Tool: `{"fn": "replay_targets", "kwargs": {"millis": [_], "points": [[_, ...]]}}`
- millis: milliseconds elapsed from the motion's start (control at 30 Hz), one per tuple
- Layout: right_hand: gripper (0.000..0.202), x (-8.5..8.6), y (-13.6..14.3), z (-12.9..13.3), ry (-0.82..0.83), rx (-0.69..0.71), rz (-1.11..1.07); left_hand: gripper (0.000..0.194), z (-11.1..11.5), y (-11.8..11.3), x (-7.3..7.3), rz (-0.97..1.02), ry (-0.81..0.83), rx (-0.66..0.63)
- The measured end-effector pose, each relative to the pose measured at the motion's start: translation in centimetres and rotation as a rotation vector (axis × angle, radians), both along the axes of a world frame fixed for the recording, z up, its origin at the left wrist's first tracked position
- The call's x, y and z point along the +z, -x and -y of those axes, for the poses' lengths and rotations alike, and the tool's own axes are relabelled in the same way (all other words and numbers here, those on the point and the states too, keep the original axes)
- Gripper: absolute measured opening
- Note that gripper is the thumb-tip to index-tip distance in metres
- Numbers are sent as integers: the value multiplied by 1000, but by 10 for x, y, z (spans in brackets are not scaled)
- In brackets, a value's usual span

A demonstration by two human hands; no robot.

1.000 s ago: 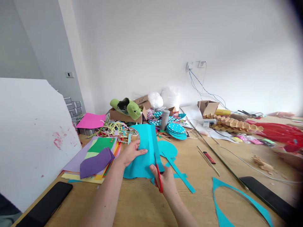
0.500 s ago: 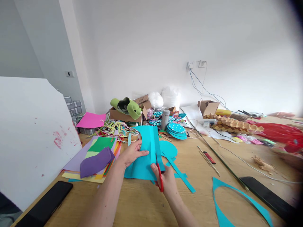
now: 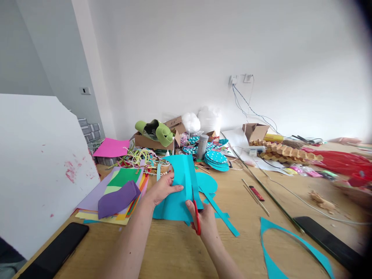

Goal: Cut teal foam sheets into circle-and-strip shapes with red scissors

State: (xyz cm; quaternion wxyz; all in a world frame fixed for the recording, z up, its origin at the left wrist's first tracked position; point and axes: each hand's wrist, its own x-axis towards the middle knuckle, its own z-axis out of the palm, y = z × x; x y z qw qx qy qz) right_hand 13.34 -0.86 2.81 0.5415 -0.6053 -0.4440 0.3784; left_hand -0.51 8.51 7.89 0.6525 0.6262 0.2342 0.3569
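Observation:
My left hand (image 3: pixel 165 188) pinches the left part of a turquoise paper sheet (image 3: pixel 177 205) that has a curved cut-out along its upper left side. In my right hand (image 3: pixel 205 221) are red-handled scissors (image 3: pixel 197 223), their blades at a long cut near the sheet's right edge. A narrow strip is parting from the sheet along that cut. Just behind lie a turquoise paper circle (image 3: pixel 207 182) and a loose turquoise strip (image 3: pixel 222 215) on the wooden table.
Coloured paper (image 3: pixel 119 199) is stacked at left, near a black phone (image 3: pixel 55 252). A turquoise offcut (image 3: pixel 266 248), a red utility knife (image 3: pixel 257 193), thin sticks (image 3: pixel 255 197) and another phone (image 3: pixel 325 240) lie at right. Dotted discs (image 3: pixel 216 159) and egg cartons (image 3: pixel 285 151) stand behind.
Almost nothing differs. Both hands keep their hold on the sheet and scissors, and the view has shifted very slightly.

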Motion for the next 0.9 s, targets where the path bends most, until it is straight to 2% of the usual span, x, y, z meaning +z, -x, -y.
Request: {"fn": "replay_targets", "kwargs": {"millis": [300, 533, 633, 767, 900], "points": [[52, 2, -6, -1, -131, 33, 146, 51, 1, 1, 2, -28, 7, -31], [50, 0, -5, 0, -14, 17, 78, 52, 2, 0, 1, 16, 19, -67], [49, -1, -5, 0, -29, 1, 89, 52, 2, 0, 0, 44, 37, -91], [49, 0, -4, 0, -82, 57, 121, 44, 0, 1, -3, 74, 67, -30], [51, 1, -1, 2, -4, 89, 122, 41, -4, 2, -6, 62, 92, 21]]}}
